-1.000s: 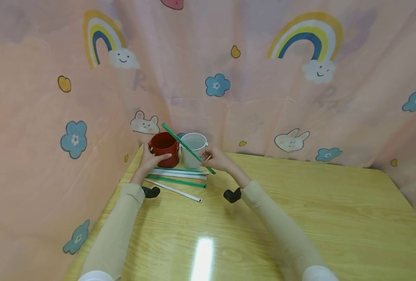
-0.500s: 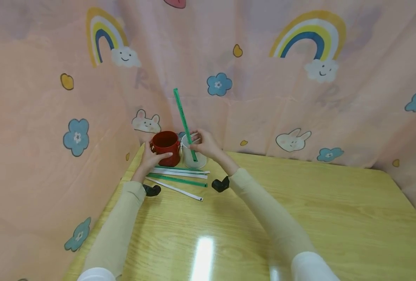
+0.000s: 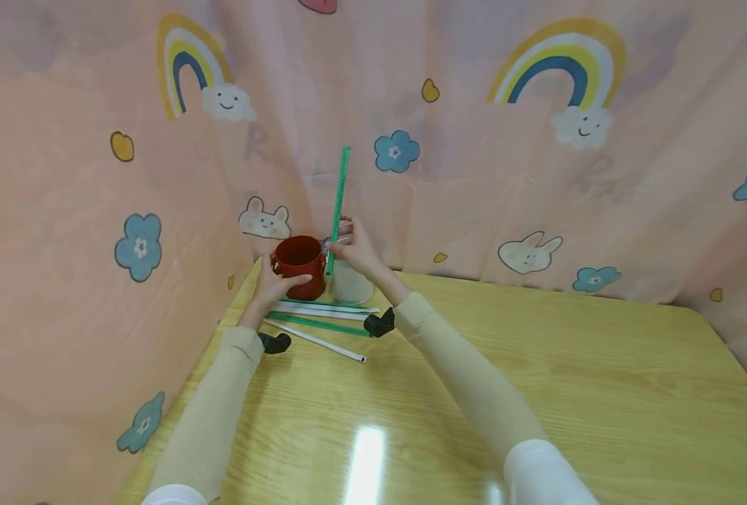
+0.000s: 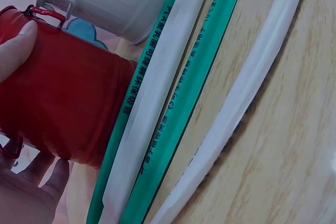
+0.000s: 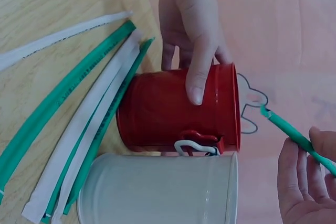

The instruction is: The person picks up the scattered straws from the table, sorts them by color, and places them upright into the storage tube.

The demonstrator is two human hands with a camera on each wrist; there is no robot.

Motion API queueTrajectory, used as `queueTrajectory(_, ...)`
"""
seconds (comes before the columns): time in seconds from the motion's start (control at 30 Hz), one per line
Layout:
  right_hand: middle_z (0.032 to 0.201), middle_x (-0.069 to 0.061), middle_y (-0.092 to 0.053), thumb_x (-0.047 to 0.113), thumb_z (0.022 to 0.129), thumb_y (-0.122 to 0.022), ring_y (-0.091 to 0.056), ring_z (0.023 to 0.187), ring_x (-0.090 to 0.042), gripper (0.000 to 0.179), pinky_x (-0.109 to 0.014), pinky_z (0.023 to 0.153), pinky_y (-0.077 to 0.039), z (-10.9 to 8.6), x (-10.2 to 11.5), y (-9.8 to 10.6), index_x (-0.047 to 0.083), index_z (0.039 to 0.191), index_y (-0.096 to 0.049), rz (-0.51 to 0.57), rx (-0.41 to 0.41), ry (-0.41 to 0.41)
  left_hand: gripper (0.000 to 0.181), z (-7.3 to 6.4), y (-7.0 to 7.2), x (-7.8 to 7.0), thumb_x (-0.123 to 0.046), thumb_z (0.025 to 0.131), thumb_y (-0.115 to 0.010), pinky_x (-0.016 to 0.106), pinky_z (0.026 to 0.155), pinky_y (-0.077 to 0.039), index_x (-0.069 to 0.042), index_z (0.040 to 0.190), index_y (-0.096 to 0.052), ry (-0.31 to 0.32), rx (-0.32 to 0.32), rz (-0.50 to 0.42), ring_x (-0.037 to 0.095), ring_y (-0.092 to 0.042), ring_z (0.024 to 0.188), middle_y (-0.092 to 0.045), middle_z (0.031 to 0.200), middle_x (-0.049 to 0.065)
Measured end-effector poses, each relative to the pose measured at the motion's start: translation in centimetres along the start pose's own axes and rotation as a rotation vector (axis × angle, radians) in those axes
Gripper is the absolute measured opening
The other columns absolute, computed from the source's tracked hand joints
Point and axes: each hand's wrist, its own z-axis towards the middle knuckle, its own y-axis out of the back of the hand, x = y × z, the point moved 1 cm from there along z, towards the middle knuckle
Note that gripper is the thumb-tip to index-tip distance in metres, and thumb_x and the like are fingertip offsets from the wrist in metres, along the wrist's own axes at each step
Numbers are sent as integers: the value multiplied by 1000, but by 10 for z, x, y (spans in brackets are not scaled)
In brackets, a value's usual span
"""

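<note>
My left hand (image 3: 269,286) grips the small red metal bucket (image 3: 300,268), its thumb across the near side and the other fingers around the left. In my right hand (image 3: 362,251), a green-wrapped drinking straw (image 3: 339,189) is pinched near its lower end. The straw stands nearly upright, and its lower tip overlaps the red bucket's right edge in the head view. From the right wrist view, that straw tip (image 5: 273,116) is above the bucket's open mouth, apart from the rim. A white bucket (image 5: 157,192) stands right beside the red one, partly behind my right hand in the head view.
Several wrapped straws, green (image 4: 184,98) and white (image 4: 241,87), lie on the wooden table (image 3: 474,365) in front of the buckets. A patterned pink curtain (image 3: 461,210) hangs close behind them and along the left side. A black wrist camera (image 3: 381,322) hangs below my right wrist.
My right hand has lifted the green-wrapped straw and moved left, from the white bucket's right side toward the red bucket. The straw has swung from slanting to nearly upright. My left hand stays put.
</note>
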Motion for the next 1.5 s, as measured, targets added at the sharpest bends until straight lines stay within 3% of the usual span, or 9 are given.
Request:
queueTrajectory(0.13, 123, -23, -47, -3, 89, -62, -58, 103, -32, 67, -47, 84, -56, 6, 1, -4, 2, 145, -26, 29, -26, 2, 88, 2, 1, -1, -17, 82, -76, 50, 112, -35, -11, 147, -17, -15, 11, 10, 35, -32, 137, -29, 152, 16)
queueTrajectory(0.27, 111, -15, -49, -4, 88, -64, -56, 93, -21, 61, -29, 71, -58, 11, 0, -11, -1, 140, -31, 67, -76, 15, 87, -4, 1, -11, -11, 82, -75, 52, 111, -35, -6, 147, -17, -18, 26, -8, 38, -33, 136, -29, 151, 21)
queueTrajectory(0.4, 99, -7, -46, -5, 87, -63, -51, 83, -12, 55, -17, 61, -49, 15, -2, -19, -4, 134, -34, 134, -144, 55, 88, -14, -1, -27, -4, 82, -73, 52, 113, -33, -3, 147, -14, 9, 31, -52, 38, -30, 138, -27, 152, 21)
queueTrajectory(0.63, 106, -19, -54, -2, 90, -61, -58, 90, -21, 37, -23, 70, -54, 19, -9, -32, -6, 123, -44, 96, -237, 147, 89, -5, 0, -9, -7, 81, -75, 50, 114, -32, -7, 147, -16, 17, 16, -57, 36, -31, 138, -28, 152, 18)
queueTrajectory(0.77, 105, -25, -58, 1, 92, -60, -61, 95, -33, 27, -29, 73, -55, 17, -14, -36, -6, 116, -51, -16, -228, 184, 90, 2, 0, 3, -11, 80, -77, 48, 113, -34, -10, 147, -16, 1, 7, -30, 33, -33, 137, -29, 151, 15)
queueTrajectory(0.97, 101, -21, -64, 6, 93, -61, -63, 95, -31, 22, -33, 81, -55, 20, -24, -40, -2, 113, -56, -190, -191, 191, 89, 4, 0, 5, -14, 80, -78, 49, 111, -36, -11, 146, -18, -10, -5, -21, 33, -35, 135, -32, 150, 14)
queueTrajectory(1.17, 105, -19, -65, 11, 97, -57, -64, 98, -29, 20, -34, 83, -55, 21, -33, -42, -3, 110, -58, -298, -111, 127, 89, -4, 0, -10, -9, 80, -76, 51, 113, -33, -7, 146, -17, 23, 17, -53, 36, -32, 137, -29, 151, 18)
queueTrajectory(1.33, 112, -20, -63, 13, 99, -53, -63, 101, -30, 27, -37, 86, -55, 22, -29, -43, -3, 119, -58, -332, -66, 115, 86, -14, 0, -26, -6, 82, -74, 52, 112, -34, -4, 146, -16, 27, 33, -53, 38, -31, 137, -27, 152, 20)
queueTrajectory(1.5, 115, -20, -62, 14, 99, -53, -63, 100, -29, 31, -35, 85, -55, 23, -20, -42, -3, 125, -56, -349, -42, 91, 84, -16, 1, -30, -6, 83, -72, 50, 111, -36, -5, 147, -17, 28, 35, -46, 37, -32, 136, -28, 151, 20)
